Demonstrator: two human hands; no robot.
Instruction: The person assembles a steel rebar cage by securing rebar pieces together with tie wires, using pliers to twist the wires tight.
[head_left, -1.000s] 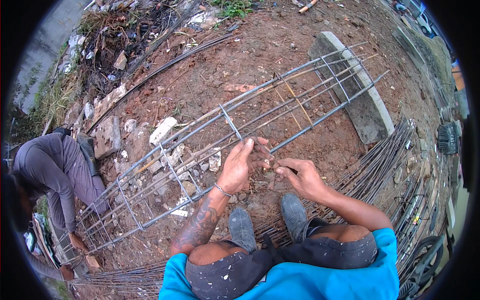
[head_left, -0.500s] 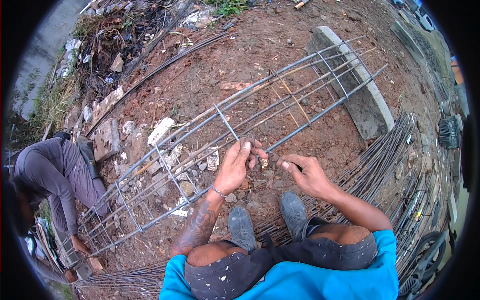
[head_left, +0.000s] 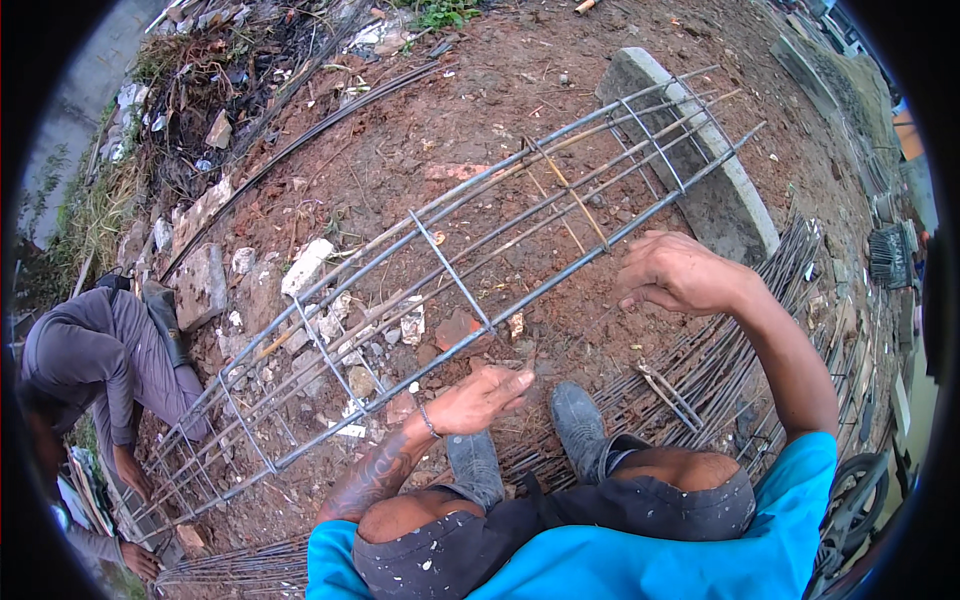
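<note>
A long reinforcing cage (head_left: 465, 275) of steel bars and stirrups slants from lower left to upper right in front of me. Just below its near bar, my left hand (head_left: 478, 400) is closed, thumb against fingers, with thin tie wire (head_left: 532, 358) at the fingertips. My right hand (head_left: 680, 275) is raised to the right of the cage, fingers pinched together. A faint strand of wire seems to run from it toward the left hand. Pincers (head_left: 670, 396) lie on loose bars below my right forearm.
A concrete slab (head_left: 735, 205) props the cage's far right end. Loose rebar (head_left: 800, 265) lies in a bundle at right. Rubble, including a white chunk (head_left: 307, 267), lies under and beyond the cage. At the far left a bent-over person (head_left: 110, 350) reaches toward the cage's end.
My hands have moved apart: the left down from the near bar, the right up and outward. The pincers, hidden before, now show. The co-worker stays bent at the cage's end.
</note>
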